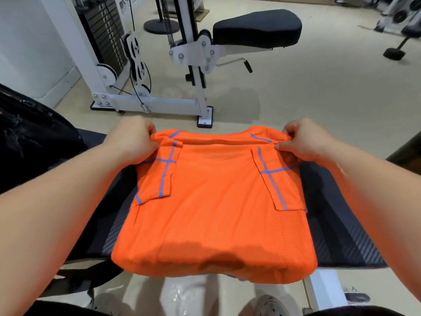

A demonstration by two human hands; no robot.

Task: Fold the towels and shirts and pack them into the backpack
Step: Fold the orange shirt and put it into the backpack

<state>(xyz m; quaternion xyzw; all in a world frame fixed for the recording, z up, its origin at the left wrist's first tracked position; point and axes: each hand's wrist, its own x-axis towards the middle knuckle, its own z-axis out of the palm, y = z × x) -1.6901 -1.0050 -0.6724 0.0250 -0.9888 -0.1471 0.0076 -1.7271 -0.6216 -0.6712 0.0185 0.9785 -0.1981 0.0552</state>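
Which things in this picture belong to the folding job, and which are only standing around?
Job: orange shirt; left hand and right hand, pinching its shoulders; black bag, likely the backpack.
Standing around: gym machine, padded seat, weight stack.

2 bare forearms (68, 192), perhaps grey perforated shoes (271, 304)

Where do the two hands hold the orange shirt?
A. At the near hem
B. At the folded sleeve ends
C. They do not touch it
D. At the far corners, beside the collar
D: the left hand and the right hand each pinch a far corner of the shirt.
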